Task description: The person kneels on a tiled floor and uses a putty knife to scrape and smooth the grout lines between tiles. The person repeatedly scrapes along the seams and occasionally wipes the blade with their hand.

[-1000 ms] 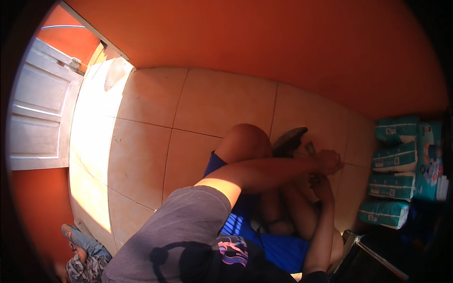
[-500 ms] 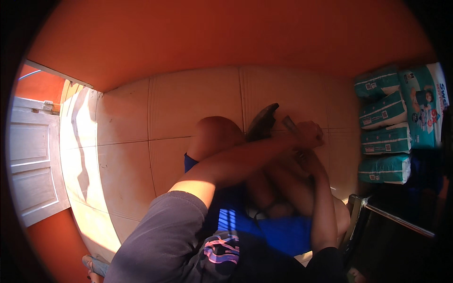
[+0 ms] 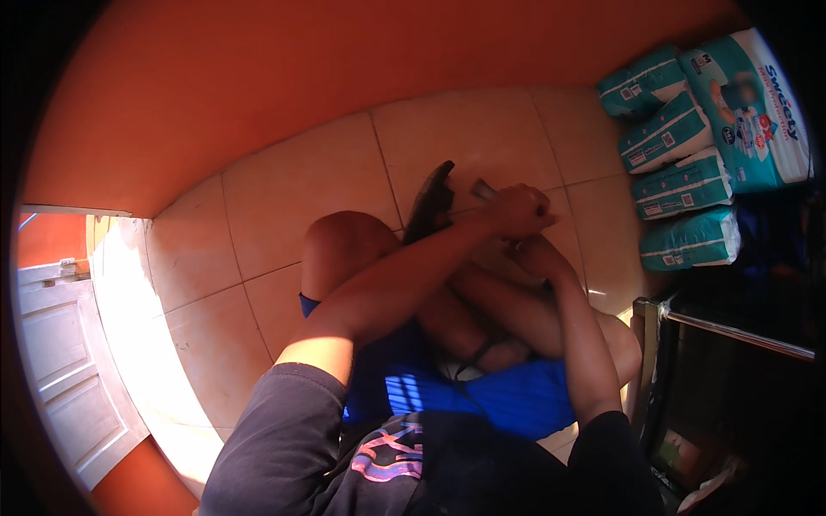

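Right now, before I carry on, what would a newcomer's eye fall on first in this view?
Probably the orange wall across the top and the glaring sunlit floor strip at the left, beside a white door. Next, the teal packages at the upper right. Right of centre, the left hand grips a flat greyish object, with the right hand just below that hand.

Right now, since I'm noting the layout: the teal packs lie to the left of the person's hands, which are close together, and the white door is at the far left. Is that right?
Not quite: the teal packs lie to the right of the left hand and right hand, as the head view shows.
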`<action>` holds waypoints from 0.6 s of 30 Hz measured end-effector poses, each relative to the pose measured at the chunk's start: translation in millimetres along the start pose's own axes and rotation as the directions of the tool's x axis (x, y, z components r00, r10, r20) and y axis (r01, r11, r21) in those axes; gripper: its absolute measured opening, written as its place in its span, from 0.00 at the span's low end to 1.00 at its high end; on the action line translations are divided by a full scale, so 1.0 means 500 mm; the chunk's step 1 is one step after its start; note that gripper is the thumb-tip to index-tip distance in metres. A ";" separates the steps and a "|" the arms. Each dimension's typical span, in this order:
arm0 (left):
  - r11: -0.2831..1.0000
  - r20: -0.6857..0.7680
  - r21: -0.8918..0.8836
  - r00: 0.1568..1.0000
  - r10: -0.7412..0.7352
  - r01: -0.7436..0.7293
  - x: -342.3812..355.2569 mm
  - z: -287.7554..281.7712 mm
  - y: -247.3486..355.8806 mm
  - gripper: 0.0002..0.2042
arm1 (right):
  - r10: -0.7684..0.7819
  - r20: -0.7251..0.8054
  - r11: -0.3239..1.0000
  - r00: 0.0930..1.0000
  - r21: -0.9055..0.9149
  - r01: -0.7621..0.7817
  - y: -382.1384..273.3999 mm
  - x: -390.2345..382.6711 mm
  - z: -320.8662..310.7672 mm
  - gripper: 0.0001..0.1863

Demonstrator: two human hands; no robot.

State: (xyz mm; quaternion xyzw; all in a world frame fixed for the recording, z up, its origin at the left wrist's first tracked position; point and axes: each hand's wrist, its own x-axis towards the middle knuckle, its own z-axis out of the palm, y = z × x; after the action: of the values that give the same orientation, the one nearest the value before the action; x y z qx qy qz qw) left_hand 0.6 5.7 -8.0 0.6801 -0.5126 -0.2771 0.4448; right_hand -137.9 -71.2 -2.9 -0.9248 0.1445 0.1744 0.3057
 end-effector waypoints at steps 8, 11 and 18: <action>0.992 0.190 0.112 0.979 -0.079 0.058 -0.018 -0.027 0.021 0.14 | 0.288 0.005 0.940 0.958 -0.191 -0.282 0.039 0.047 -0.025 0.24; 0.929 0.448 0.368 0.883 -0.140 -0.040 -0.009 -0.002 0.027 0.14 | 0.136 -0.228 0.973 0.964 -0.150 -0.173 0.153 0.032 0.002 0.25; 0.972 0.483 0.237 0.867 -0.122 0.005 -0.092 0.045 0.105 0.11 | 0.327 -0.259 0.931 0.909 -0.077 -0.357 0.149 0.050 0.032 0.32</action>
State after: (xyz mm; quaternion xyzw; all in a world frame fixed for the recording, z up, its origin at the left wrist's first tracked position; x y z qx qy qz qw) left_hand -56.6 37.8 24.6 0.6496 -0.6148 -0.3956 0.2088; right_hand -146.9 -122.9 -63.4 -0.9163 0.3297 0.1201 0.1930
